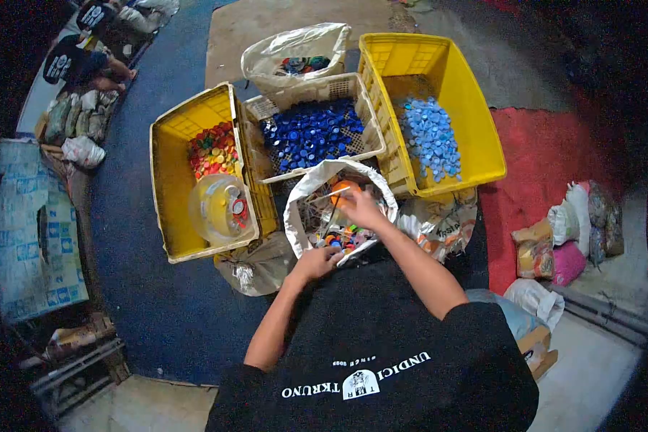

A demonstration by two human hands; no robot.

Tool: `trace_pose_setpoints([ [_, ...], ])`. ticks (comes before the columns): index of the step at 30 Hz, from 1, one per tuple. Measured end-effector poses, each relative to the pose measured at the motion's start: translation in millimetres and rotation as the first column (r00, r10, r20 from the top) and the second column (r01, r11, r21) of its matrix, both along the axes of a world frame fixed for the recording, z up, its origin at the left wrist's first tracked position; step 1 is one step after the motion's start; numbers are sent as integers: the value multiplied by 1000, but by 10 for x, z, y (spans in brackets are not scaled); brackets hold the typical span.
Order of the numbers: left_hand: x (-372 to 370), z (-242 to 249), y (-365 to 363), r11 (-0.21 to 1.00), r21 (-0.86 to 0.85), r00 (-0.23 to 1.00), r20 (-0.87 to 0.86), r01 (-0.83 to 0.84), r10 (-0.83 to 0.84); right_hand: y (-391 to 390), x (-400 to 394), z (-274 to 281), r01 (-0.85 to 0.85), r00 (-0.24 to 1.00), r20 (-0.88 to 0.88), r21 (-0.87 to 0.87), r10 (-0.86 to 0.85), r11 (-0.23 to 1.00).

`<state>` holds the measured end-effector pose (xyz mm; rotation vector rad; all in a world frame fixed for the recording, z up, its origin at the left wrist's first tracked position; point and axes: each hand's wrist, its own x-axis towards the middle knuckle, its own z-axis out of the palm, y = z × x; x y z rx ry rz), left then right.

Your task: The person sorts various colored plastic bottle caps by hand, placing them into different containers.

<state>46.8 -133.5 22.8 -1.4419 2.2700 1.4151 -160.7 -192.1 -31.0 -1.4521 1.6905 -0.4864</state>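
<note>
From the head view I look down on my two bare arms reaching into a crumpled white plastic sack of mixed bottle caps (306, 198), its mouth rolled open right in front of my black shirt. My right hand (363, 209) is deep in the sack, fingers curled around an orange plastic cap (344, 190), gripping it near the far rim. My left hand (317, 261) sits at the near rim, fingers bent onto the loose caps there; I cannot tell whether it actually grips one.

Room is tight. The sack is hemmed in by crates on its far side: a yellow plastic crate of red and orange caps (167, 180) to the left, with a clear round plastic jar (216, 209) lying inside it; a beige perforated plastic basket of dark blue caps (317, 90) straight ahead, its lower edge touching the sack's rim; and a bigger yellow plastic crate of pale blue caps (475, 122) to the right. Behind the basket stands another translucent bag of assorted caps (295, 47). More crumpled bags press in under the sack on both sides.

The open space lies to the left, on the smooth dark blue floor mat (144, 288), and to the right on a red mat (547, 158) with small filled bags (569, 237) along its edge
</note>
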Motion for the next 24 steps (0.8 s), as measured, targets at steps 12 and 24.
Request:
trace_pose_setpoints([
  [12,91,339,45,886,-45,827,-385,-461,411,452,802,-260,-567,794,-99,234,600,790],
  [24,200,140,-295,898,-26,830,-393,-439,395,-38,224,117,-168,963,-182,185,201,968],
])
